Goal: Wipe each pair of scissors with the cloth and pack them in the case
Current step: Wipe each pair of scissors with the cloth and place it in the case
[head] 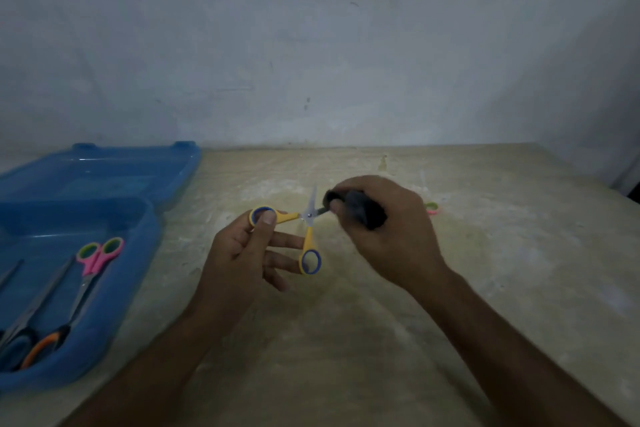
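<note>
My left hand (242, 253) holds small yellow scissors (306, 236) with blue-lined loops above the table, blades spread apart. Its thumb presses on the left loop, and the other loop hangs by my fingertips. My right hand (388, 229) grips a dark cloth (363, 210) wrapped round one blade; the other blade points up, bare. The blue case (145, 239) lies open at the left. In it lie pink scissors with green loops (98, 258), orange-handled scissors (48, 340) and another dark-handled pair.
Behind my right hand, a pink and green scissor handle (432, 207) lies on the beige table (485, 270). The case lid (104, 170) lies flat at the back left. A grey wall stands right behind the table's far edge.
</note>
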